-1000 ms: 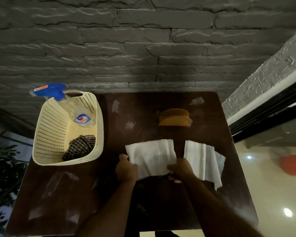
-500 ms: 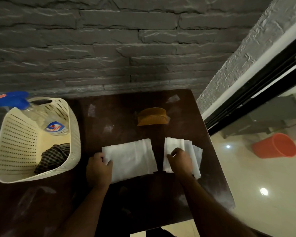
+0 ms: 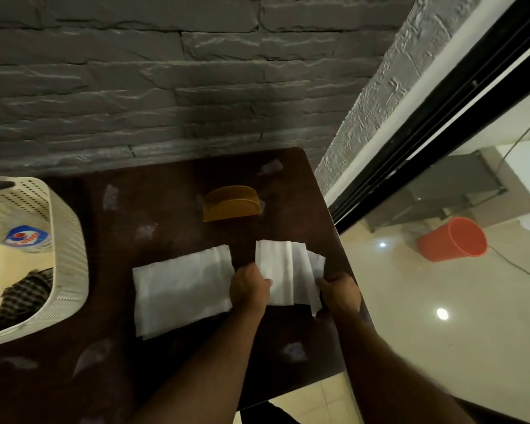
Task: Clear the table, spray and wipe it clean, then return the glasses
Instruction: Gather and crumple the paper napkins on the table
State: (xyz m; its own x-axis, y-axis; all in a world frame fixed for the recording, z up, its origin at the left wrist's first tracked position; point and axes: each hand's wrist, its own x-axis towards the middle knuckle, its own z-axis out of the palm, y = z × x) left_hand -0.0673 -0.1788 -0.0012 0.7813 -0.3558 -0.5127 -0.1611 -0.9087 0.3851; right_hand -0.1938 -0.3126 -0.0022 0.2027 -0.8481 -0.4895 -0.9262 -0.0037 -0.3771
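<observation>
Two piles of white paper napkins lie on the dark brown table (image 3: 172,368). The left napkin pile (image 3: 181,295) lies flat with no hand on it. My left hand (image 3: 248,289) holds the left edge of the right napkin pile (image 3: 288,270), fingers curled, thumb on the paper. My right hand (image 3: 338,292) grips that pile's right edge near the table's right side. An orange napkin holder (image 3: 230,203) stands behind the piles. No glasses are in view.
A cream perforated basket (image 3: 65,255) at the left holds a spray bottle (image 3: 25,238) and a checked cloth (image 3: 19,298). A grey stone wall stands behind the table. An orange bucket (image 3: 453,240) lies on the tiled floor to the right.
My left hand left the left napkin pile and moved right to the right pile. My right hand shifted to that pile's right edge. The view turned right.
</observation>
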